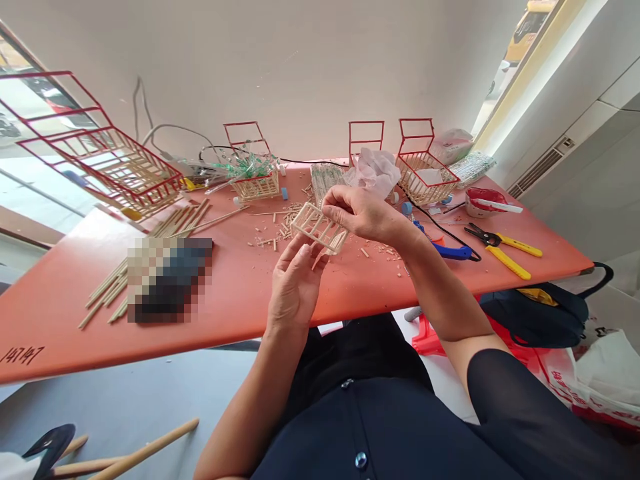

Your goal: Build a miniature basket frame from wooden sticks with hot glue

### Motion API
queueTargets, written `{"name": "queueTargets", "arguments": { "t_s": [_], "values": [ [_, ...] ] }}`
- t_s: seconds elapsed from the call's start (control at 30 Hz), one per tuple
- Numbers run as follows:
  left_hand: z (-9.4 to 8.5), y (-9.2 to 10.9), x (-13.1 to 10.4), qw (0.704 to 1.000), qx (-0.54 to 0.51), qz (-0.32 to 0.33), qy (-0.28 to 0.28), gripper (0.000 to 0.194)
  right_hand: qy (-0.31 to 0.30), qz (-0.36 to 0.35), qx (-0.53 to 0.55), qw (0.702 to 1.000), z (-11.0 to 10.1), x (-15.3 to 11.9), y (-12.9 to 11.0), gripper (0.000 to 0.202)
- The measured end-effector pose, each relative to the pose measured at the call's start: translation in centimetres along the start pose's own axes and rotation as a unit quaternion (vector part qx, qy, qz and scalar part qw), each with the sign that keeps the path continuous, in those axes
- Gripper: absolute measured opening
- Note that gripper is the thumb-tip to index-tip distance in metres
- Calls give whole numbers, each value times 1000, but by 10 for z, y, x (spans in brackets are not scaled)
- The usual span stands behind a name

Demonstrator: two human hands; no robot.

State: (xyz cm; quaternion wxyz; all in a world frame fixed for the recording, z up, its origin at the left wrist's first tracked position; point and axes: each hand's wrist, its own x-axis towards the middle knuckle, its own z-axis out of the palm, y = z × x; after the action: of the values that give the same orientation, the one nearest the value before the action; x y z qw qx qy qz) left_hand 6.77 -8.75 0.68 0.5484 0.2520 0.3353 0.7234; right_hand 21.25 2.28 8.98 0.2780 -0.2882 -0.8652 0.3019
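A small box-shaped frame of thin wooden sticks (316, 230) is held up over the orange table. My left hand (296, 283) grips it from below, fingertips behind its lower side. My right hand (357, 212) is closed in a pinch at the frame's upper right edge; whether a separate small piece sits between those fingers cannot be made out. Behind the hands lie short cut stick pieces (287, 223) and shavings. Just past my right hand is a crumpled whitish plastic bag (374, 172).
Miniature stick shopping carts with red handles stand at the left (135, 170), back (257, 187) and right (425, 183). Long sticks (187, 217) and a blurred dark phone (173, 287) lie left. On the right are a blue glue gun (453, 252), yellow-handled cutters (505, 257) and a red bowl (483, 202).
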Motion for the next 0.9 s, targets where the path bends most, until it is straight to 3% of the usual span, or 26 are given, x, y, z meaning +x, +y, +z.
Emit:
{"name": "queueTargets", "arguments": {
  "t_s": [0.17,0.43,0.7,0.9],
  "values": [
    [1,-1,1,999,29,13,11,42,18,6,11,1000,1,-6,-1,14],
    [-2,4,-7,997,3,8,79,40,-35,-16,55,998,-1,-13,-5,13],
    [-3,2,-7,997,45,43,49,29,-113,-44,149,981,5,-10,1,42],
    [0,3,-9,997,36,41,45,29,-100,14,214,972,25,-7,1,54]
  ]
}}
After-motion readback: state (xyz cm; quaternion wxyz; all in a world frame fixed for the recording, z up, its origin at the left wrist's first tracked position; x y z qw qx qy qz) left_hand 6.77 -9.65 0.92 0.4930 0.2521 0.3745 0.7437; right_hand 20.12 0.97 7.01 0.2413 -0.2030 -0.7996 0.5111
